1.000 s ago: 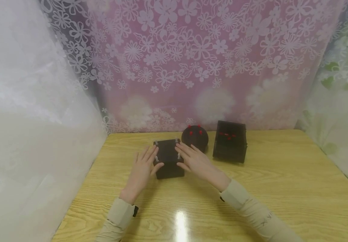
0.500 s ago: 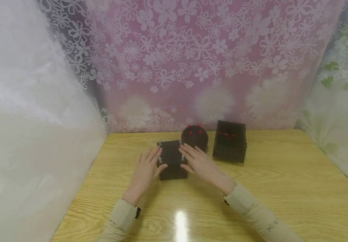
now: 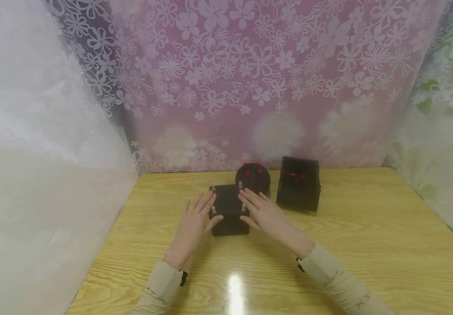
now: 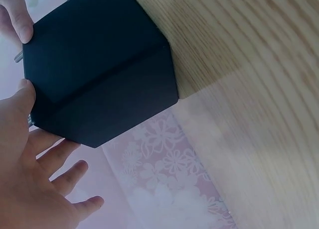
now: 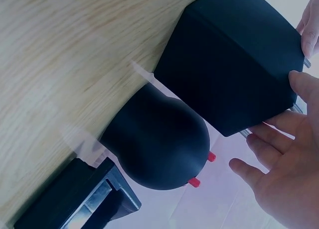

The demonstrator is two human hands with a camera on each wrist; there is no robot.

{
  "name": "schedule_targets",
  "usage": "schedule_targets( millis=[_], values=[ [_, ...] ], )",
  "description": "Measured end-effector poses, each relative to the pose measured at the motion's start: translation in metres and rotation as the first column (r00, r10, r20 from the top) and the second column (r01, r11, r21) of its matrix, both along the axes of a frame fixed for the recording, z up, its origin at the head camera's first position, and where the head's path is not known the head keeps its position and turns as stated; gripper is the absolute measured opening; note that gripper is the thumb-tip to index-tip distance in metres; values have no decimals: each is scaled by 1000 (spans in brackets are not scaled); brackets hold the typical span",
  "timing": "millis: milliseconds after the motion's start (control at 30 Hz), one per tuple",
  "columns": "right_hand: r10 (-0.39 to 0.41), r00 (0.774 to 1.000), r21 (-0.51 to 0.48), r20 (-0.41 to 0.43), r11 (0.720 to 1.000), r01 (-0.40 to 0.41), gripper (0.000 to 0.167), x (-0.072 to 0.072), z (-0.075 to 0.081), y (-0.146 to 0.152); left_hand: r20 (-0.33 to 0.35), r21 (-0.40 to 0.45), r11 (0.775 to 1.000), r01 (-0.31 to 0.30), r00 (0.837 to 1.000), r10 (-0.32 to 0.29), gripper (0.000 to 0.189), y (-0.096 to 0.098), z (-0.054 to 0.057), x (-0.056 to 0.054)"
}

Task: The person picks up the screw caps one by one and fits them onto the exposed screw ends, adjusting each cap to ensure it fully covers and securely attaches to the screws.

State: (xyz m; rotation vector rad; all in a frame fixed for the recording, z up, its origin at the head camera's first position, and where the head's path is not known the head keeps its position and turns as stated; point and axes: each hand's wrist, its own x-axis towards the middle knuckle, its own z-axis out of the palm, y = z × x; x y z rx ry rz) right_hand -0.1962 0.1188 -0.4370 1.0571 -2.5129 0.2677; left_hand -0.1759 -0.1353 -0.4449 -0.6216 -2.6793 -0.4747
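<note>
A black box point(image 3: 228, 201) with several short metal pegs at its top corners stands on the wooden table. My left hand point(image 3: 191, 225) lies along its left side, thumb at the front upper edge, fingers spread and fairly straight. On the opposite side my right hand point(image 3: 271, 218) touches it the same way, fingertips by the right-hand pegs. In the left wrist view the thumb and fingertips of the left hand point(image 4: 35, 174) rest at the box's upper edges. The right wrist view shows the right hand point(image 5: 284, 154) at the box's upper rim, with its outer finger free.
Right behind the box stands a round black piece point(image 3: 253, 177) with several red pegs. Farther right is a black open-fronted case point(image 3: 299, 197) with red parts inside. A pink floral curtain point(image 3: 226, 87) hangs along the table's point(image 3: 352, 236) back edge.
Both hands have moved the black box to the right and slightly nearer me across the table. It now overlaps the round piece more in the head view. The other pieces stay put.
</note>
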Motion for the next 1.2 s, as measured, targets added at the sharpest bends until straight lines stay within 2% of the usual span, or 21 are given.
schedule_targets(
  millis=[233, 467, 800, 933, 1033, 1200],
  values=[
    [-15, 1000, -7, 5, 1000, 15, 65, 4, -1, 7, -22, -2, 1000, 18, 1000, -18, 68, 5, -2, 1],
    [-25, 1000, -3, 5, 1000, 25, 67, 9, 0, 13, 4, -15, 1000, 19, 1000, -19, 69, 12, -1, 1],
    [-7, 998, -33, -56, 999, 5, 67, 12, -3, 22, 10, -20, 1000, 24, 1000, -23, 69, 21, -1, 3],
    [-3, 999, -38, -53, 999, 1, 65, 14, -4, 26, 31, 6, 999, 31, 999, -32, 69, 24, 0, 5],
    [-4, 999, -42, -44, 999, 2, 68, 16, -4, 29, 29, 9, 999, 32, 999, -32, 70, 27, 0, 6],
    [-7, 999, -57, -51, 998, 4, 65, 17, -3, 32, 13, 4, 999, 43, 999, -43, 69, 31, 0, 6]
  ],
)
